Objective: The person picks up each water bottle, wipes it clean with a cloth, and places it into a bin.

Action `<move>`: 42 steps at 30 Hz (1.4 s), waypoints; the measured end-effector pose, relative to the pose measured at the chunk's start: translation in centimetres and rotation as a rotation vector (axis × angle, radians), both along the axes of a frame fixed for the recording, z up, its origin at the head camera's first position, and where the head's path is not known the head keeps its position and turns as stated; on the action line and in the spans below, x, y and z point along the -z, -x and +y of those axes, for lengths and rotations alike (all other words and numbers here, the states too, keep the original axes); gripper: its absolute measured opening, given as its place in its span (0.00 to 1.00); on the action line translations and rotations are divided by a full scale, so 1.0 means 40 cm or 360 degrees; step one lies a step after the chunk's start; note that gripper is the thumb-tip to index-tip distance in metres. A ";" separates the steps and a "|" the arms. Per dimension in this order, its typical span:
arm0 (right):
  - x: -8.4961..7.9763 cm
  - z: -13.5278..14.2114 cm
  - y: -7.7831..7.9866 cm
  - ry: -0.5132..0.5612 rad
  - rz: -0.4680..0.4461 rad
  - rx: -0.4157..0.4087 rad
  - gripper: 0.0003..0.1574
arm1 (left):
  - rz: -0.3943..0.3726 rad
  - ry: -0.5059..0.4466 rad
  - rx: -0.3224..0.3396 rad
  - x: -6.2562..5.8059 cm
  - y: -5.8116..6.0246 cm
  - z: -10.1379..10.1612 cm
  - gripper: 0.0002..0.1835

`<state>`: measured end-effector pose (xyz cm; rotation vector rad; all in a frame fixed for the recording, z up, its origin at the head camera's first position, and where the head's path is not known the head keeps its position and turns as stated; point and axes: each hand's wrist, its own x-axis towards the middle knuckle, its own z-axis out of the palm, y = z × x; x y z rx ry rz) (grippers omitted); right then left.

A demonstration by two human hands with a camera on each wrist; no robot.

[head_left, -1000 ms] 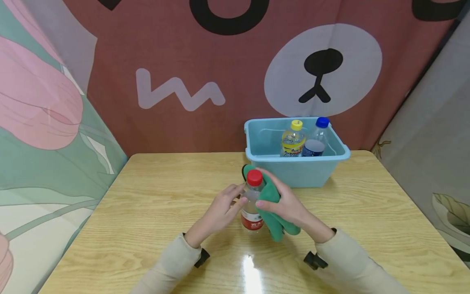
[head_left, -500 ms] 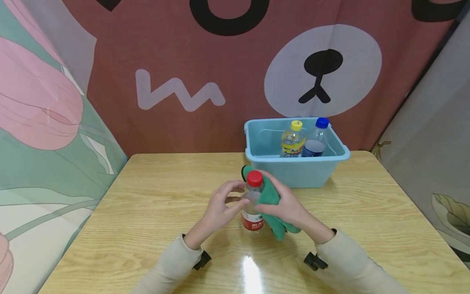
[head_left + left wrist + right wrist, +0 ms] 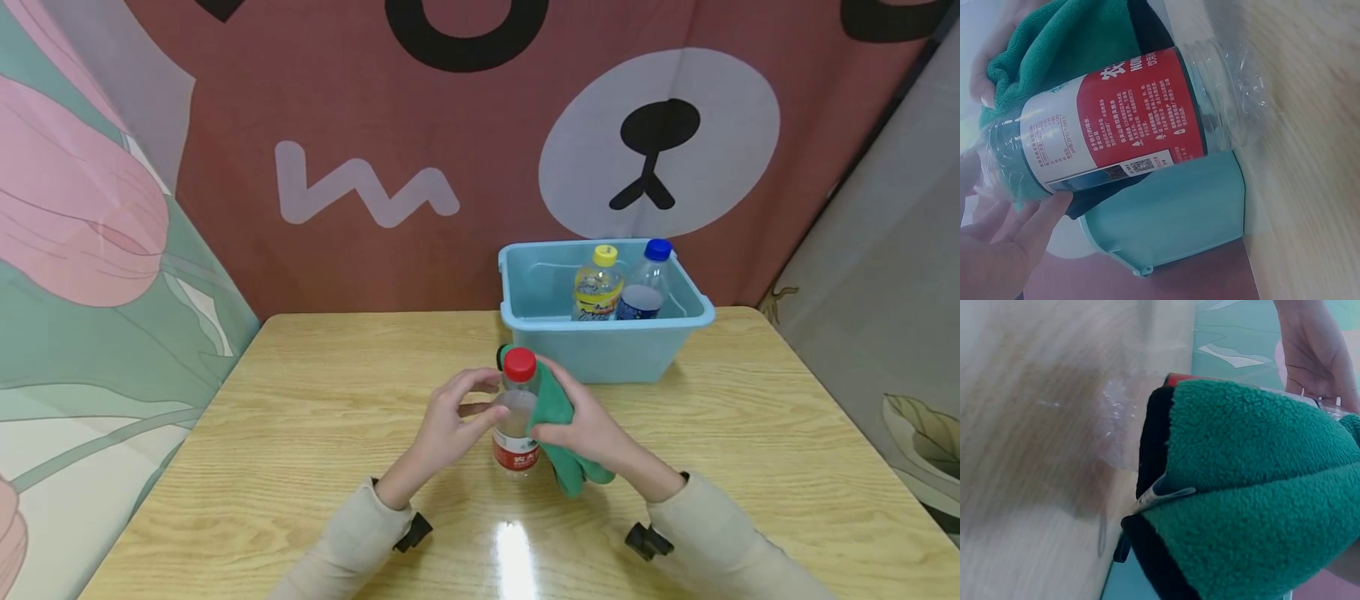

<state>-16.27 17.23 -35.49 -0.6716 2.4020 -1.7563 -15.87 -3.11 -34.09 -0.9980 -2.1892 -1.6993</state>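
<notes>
A clear plastic water bottle (image 3: 516,452) with a red cap and a red-and-white label stands upright near the table's middle. My left hand (image 3: 447,427) holds it from the left, thumb in front and fingers behind, near the shoulder of the bottle. From the right, my right hand (image 3: 592,423) grips a folded green towel (image 3: 553,404) with dark edging and presses it against the bottle's side. The left wrist view shows the label's printing and the bottle's clear base (image 3: 1222,94). In the right wrist view the fluffy towel (image 3: 1254,437) hides most of the bottle.
Behind my right hand stands a light blue plastic bin (image 3: 600,354). Inside it are a yellow-capped bottle (image 3: 597,287) and a blue-capped bottle (image 3: 645,287). The wooden table (image 3: 337,375) ends at a curtain (image 3: 360,267) with a bear print.
My left hand's fingers have arched more around the bottle's left side. My right hand and the towel have shifted slightly down and right along the bottle, which stays in place.
</notes>
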 end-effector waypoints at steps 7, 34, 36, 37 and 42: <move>0.020 0.005 0.000 0.0050 -0.0049 0.0002 0.53 | -0.0010 -0.0016 -0.0019 0.002 -0.001 0.001 0.19; 0.099 0.017 -0.001 -0.0031 -0.0276 0.0048 0.52 | -0.0062 -0.0051 -0.0109 0.082 0.025 0.008 0.21; 0.102 0.018 -0.001 -0.0030 -0.0273 0.0057 0.52 | -0.0062 -0.0038 -0.0135 0.081 0.023 0.011 0.23; 0.102 0.019 -0.001 -0.0030 -0.0269 0.0069 0.51 | -0.0059 -0.0025 -0.0151 0.080 0.023 0.013 0.23; 0.099 0.025 -0.002 -0.0041 -0.0251 0.0113 0.49 | -0.0048 0.0028 -0.0204 0.075 0.023 0.020 0.25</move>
